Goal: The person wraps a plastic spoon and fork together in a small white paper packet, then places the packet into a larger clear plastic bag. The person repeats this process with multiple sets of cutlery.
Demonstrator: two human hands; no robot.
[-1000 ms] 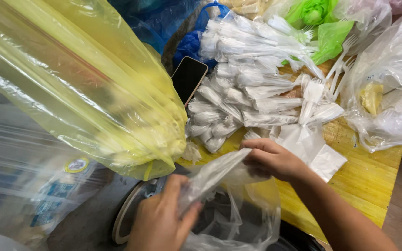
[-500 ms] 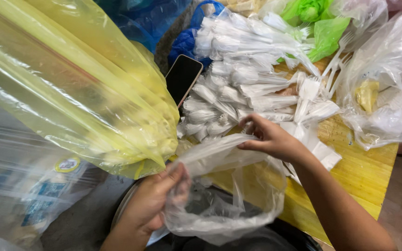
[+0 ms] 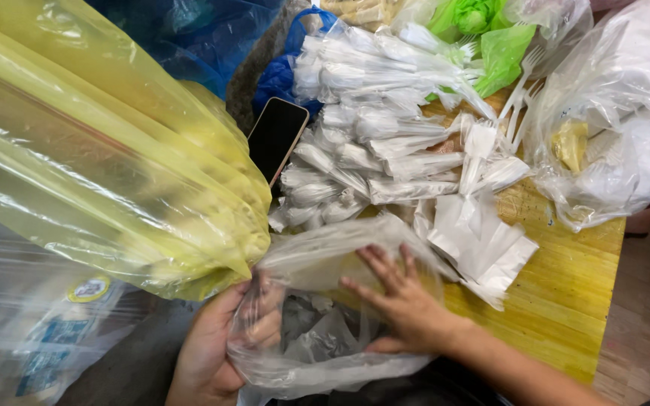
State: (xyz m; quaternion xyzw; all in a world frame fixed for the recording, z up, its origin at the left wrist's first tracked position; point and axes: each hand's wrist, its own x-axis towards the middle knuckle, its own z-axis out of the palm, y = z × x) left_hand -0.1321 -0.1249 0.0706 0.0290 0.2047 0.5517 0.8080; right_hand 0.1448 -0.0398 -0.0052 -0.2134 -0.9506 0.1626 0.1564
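Observation:
A clear plastic bag (image 3: pixel 317 259) hangs at the near edge of a yellow wooden table (image 3: pixel 566 301). My left hand (image 3: pixel 216 346) grips the bag's left side from below, seen partly through the film. My right hand (image 3: pixel 400 301) lies inside or against the bag's mouth, fingers spread toward the far left. Just beyond the bag lies a heap of clear-wrapped white plastic cutlery packs (image 3: pixel 370 143). A small stack of white folded napkins (image 3: pixel 483 244) sits right of my right hand.
A big yellow plastic bag (image 3: pixel 107 165) fills the left. A black phone (image 3: pixel 276 139) lies beside the cutlery heap. Clear bags with white contents (image 3: pixel 618 120) stand at the right, a green bag (image 3: pixel 498 45) and loose white forks (image 3: pixel 524 83) at the back.
The clear bag has gone from a narrow pulled strip to a wide open mouth. My right hand moved from the bag's far rim down into the opening; my left hand shifted lower along its side.

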